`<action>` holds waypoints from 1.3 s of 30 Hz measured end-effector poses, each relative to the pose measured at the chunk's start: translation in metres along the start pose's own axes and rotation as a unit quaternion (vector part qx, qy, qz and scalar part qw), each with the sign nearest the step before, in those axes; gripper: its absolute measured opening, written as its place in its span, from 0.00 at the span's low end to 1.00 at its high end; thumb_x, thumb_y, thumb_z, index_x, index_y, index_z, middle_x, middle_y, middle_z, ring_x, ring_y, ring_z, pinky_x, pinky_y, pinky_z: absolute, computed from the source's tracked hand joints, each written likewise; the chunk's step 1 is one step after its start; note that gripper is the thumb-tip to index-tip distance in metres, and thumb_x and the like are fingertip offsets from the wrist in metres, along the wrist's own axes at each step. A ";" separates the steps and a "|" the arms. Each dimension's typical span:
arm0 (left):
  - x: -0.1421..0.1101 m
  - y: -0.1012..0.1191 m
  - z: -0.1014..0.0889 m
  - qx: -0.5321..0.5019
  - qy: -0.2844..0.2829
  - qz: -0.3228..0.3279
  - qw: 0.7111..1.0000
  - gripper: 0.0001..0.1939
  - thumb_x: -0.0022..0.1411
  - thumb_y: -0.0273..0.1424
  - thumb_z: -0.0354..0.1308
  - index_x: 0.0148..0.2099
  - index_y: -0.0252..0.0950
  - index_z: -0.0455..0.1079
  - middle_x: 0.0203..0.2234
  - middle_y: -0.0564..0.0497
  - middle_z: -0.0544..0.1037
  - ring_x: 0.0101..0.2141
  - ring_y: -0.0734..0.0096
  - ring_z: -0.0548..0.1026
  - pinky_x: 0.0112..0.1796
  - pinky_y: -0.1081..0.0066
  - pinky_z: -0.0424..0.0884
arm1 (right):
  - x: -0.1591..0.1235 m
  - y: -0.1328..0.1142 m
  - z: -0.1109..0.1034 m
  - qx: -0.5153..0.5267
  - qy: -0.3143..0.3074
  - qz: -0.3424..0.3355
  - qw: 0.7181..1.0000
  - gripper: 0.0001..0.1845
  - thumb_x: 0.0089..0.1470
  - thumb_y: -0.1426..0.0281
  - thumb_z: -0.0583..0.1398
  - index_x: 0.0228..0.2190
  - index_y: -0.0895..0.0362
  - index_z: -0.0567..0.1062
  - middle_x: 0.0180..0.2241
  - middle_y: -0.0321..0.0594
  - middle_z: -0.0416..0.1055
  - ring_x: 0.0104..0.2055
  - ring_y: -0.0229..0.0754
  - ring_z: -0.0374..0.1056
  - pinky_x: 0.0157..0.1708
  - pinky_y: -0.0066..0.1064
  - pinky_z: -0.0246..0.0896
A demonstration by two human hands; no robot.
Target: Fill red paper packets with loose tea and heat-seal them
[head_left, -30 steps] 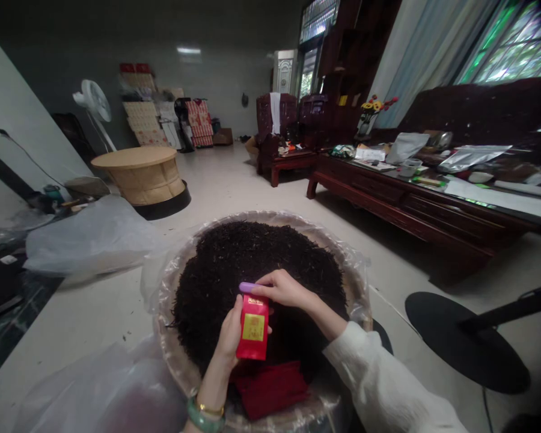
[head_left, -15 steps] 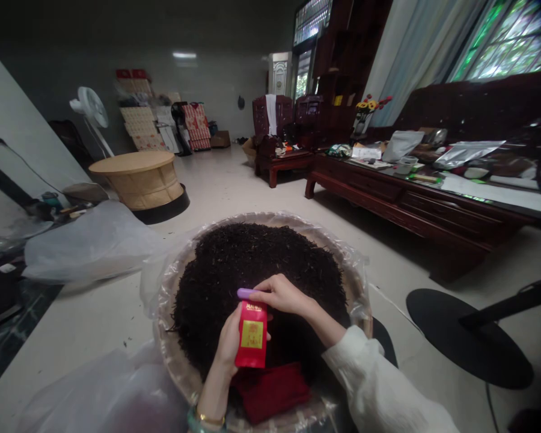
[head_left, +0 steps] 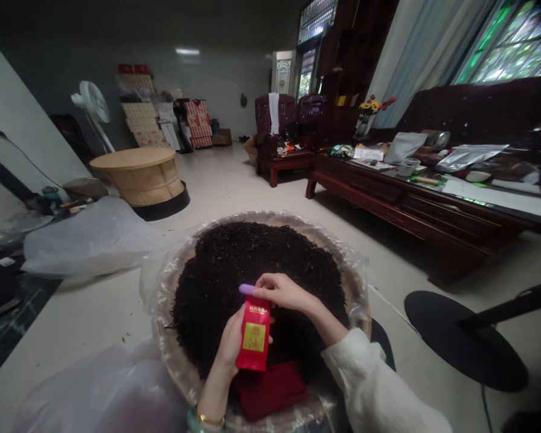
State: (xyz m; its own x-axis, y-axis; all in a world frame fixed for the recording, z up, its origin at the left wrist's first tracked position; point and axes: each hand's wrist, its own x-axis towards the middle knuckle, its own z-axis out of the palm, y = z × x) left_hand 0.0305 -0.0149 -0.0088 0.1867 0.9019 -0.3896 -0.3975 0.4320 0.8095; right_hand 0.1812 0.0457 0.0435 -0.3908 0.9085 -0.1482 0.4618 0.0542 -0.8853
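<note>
My left hand [head_left: 229,346] is wrapped around a small red packet [head_left: 255,361] with gold lettering and a yellow label, held upright over a basket [head_left: 166,337] of dark, twisted tea leaves [head_left: 261,249]. At the packet's top edge, my right hand [head_left: 279,291] is closed in a pinch on a small purple rounded piece [head_left: 247,289], whose exact kind I cannot make out. Some right fingers are hidden behind the thumb and packet. Below the packet, a stack of dark red packets [head_left: 273,394] lies on the near side of the basket, which is lined with clear plastic.
Clear plastic bags [head_left: 85,240] lie on the floor to the left. A round wooden-topped drum [head_left: 139,180] stands behind them. On the right are a black round stand base [head_left: 464,340] and a long dark wooden table [head_left: 410,198] with bags and papers on it.
The view has dipped and come back slightly. The packet now sits a little lower under the purple piece, showing more of its gold lettering. Both hands keep their hold.
</note>
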 end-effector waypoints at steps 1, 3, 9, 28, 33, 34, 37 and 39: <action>0.000 0.000 0.000 0.002 0.000 0.002 1.000 0.26 0.55 0.49 0.57 0.41 0.28 0.70 0.25 0.42 0.81 0.18 0.65 0.77 0.20 0.71 0.71 | 0.001 0.001 0.001 -0.014 0.004 -0.018 1.000 0.25 0.47 0.48 0.60 0.28 0.60 0.74 0.23 0.36 0.71 0.22 0.33 0.64 0.20 0.22 0.55; 0.000 -0.001 0.000 0.006 0.003 0.003 1.000 0.27 0.54 0.50 0.57 0.41 0.28 0.69 0.25 0.42 0.81 0.18 0.64 0.77 0.19 0.71 0.70 | 0.002 0.003 0.004 -0.035 0.016 -0.053 0.998 0.22 0.48 0.52 0.62 0.26 0.60 0.74 0.24 0.36 0.72 0.25 0.34 0.65 0.22 0.22 0.55; -0.001 0.000 -0.001 0.008 0.018 0.004 1.000 0.29 0.53 0.50 0.58 0.42 0.27 0.69 0.26 0.41 0.81 0.18 0.63 0.77 0.20 0.70 0.70 | 0.005 0.012 0.005 -0.030 0.032 -0.075 0.996 0.21 0.51 0.52 0.60 0.29 0.59 0.75 0.26 0.37 0.73 0.27 0.36 0.66 0.26 0.24 0.56; -0.010 0.001 0.000 0.026 0.010 -0.011 1.000 0.25 0.52 0.49 0.59 0.39 0.30 0.69 0.24 0.44 0.80 0.19 0.61 0.78 0.21 0.68 0.72 | 0.012 0.009 0.034 -0.223 0.073 -0.213 0.948 0.19 0.57 0.64 0.60 0.17 0.57 0.65 0.21 0.34 0.65 0.24 0.34 0.58 0.25 0.26 0.47; -0.009 -0.001 -0.002 0.026 -0.004 -0.013 1.000 0.27 0.51 0.49 0.60 0.40 0.29 0.69 0.24 0.44 0.80 0.19 0.62 0.77 0.20 0.69 0.71 | 0.009 0.010 0.031 -0.143 0.070 -0.177 0.971 0.23 0.58 0.61 0.58 0.16 0.57 0.60 0.18 0.31 0.58 0.22 0.33 0.53 0.24 0.26 0.46; -0.009 -0.002 -0.003 0.025 -0.007 -0.013 1.000 0.27 0.51 0.49 0.60 0.40 0.29 0.69 0.24 0.44 0.80 0.19 0.62 0.77 0.20 0.69 0.71 | 0.008 0.010 0.030 -0.120 0.064 -0.159 0.978 0.23 0.58 0.59 0.57 0.16 0.57 0.60 0.18 0.30 0.58 0.22 0.33 0.53 0.24 0.26 0.47; -0.009 0.000 -0.003 0.021 -0.012 -0.014 1.000 0.27 0.54 0.49 0.58 0.41 0.28 0.70 0.25 0.42 0.81 0.19 0.62 0.77 0.21 0.69 0.71 | 0.003 0.011 0.023 -0.049 0.029 -0.131 0.990 0.24 0.59 0.54 0.52 0.20 0.57 0.65 0.20 0.32 0.61 0.23 0.33 0.57 0.24 0.26 0.51; -0.010 0.004 -0.005 0.011 -0.015 -0.023 1.000 0.26 0.56 0.48 0.56 0.41 0.27 0.70 0.26 0.41 0.81 0.19 0.63 0.77 0.22 0.69 0.71 | 0.000 0.014 0.015 0.001 -0.008 -0.109 0.994 0.23 0.57 0.52 0.53 0.22 0.58 0.67 0.20 0.32 0.64 0.23 0.33 0.59 0.23 0.25 0.53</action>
State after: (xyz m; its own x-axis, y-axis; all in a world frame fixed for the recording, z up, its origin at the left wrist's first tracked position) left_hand 0.0227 -0.0222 -0.0038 0.2309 0.8805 -0.4139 -0.3683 0.4729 0.8005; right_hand 0.1756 0.0406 0.0247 -0.4940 0.8685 0.0401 0.3632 0.2480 -0.8981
